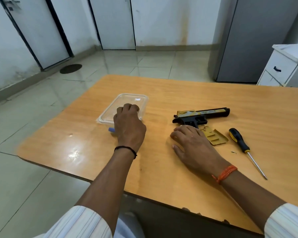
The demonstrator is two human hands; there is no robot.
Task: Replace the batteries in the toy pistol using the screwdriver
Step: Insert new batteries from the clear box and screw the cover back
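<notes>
1. The left hand (pixel 128 125), at the centre of the frame, is curled knuckles-up over the near end of a clear plastic container (pixel 126 102); its fingertips dip out of sight, so I cannot tell whether it holds anything.
2. A small blue object (pixel 111 129) peeks out at the container's near corner, just left of that hand; it is too blurred to identify.
3. The right hand (pixel 193 145), right of centre, lies flat and spread on the wooden table (pixel 162 93), gripping nothing, its fingertips just below the pistol's grip.
4. The toy pistol (pixel 202 115) lies on its side, above the right hand, barrel pointing to the right of the frame.
5. The gold battery cover (pixel 213 137) is off, lying just right of the right hand.
6. The screwdriver (pixel 244 148), yellow and black, rests untouched farther right, well apart from both hands.
7. The pistol looks like light, rigid plastic, likely to slide on the glossy tabletop; I would pin it by the black frame near the trigger guard while working at the grip.
</notes>
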